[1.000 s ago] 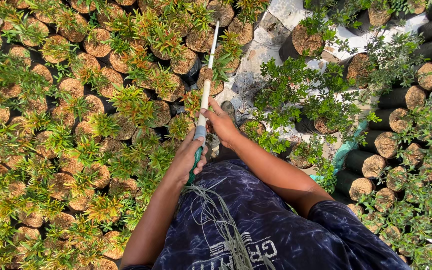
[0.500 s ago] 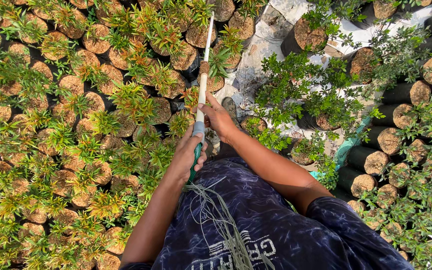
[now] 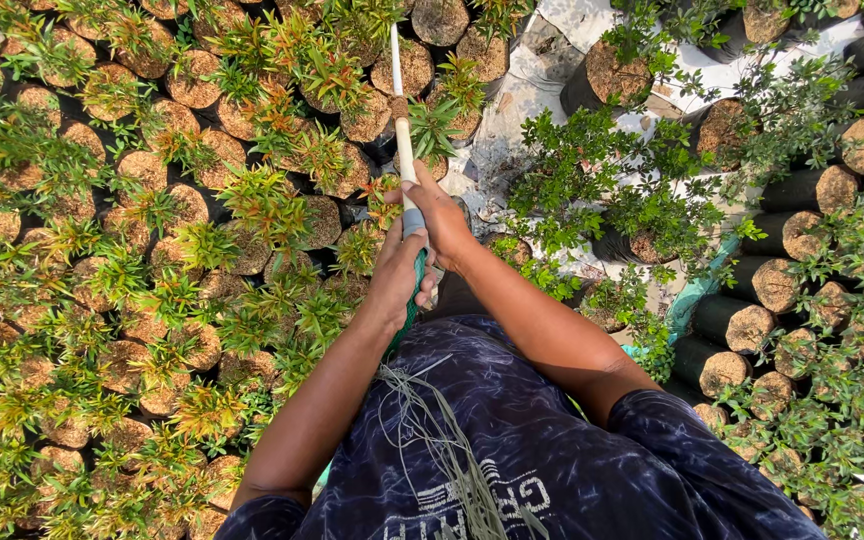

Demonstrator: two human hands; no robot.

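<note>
both hands, left hand (image 3: 397, 275), right hand (image 3: 440, 222), gripping pale pole (image 3: 402, 130), seemingly hose-fed, over potted seedlings (image 3: 152, 250)

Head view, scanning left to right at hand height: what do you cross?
Yellow-green seedlings in soil bags → left hand → long pole → right hand → bushy dark-green plants → black grow bags lying on their sides.

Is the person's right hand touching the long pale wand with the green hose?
Touching. The head view shows the right hand wrapped around the long pale wand, fingers closed on it, no gap.
</note>
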